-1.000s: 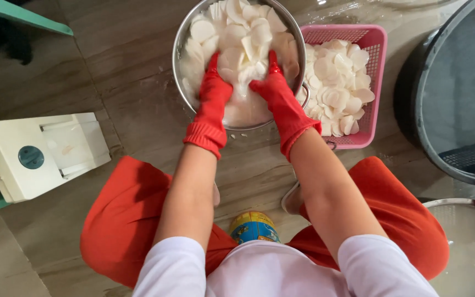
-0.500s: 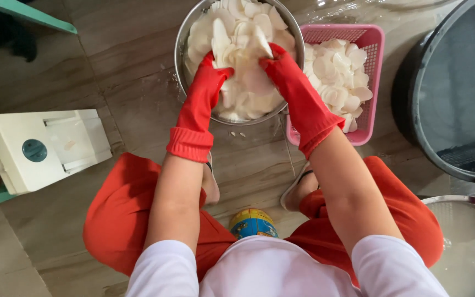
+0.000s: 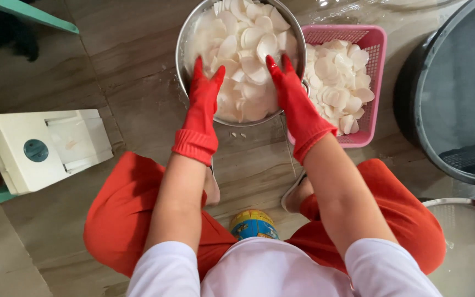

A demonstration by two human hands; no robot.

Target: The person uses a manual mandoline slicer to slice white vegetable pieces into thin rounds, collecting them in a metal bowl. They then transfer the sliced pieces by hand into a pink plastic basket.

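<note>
Head view is showing white slices (image 3: 243, 49) filling a steel bowl (image 3: 185, 38) on the floor; the left hand (image 3: 204, 91) and right hand (image 3: 287, 88), red-gloved with fingers spread, are pressing into them, seemingly mid-rinse. Next calls for a gentle scoop toward the pink basket (image 3: 372, 60), just right.

There is just one camera, worn on the person's head, and it looks almost straight down from close above. Near are the person's own knees and arms; far is a metal bowl (image 3: 241, 58) on the floor (image 3: 122, 66).
</note>
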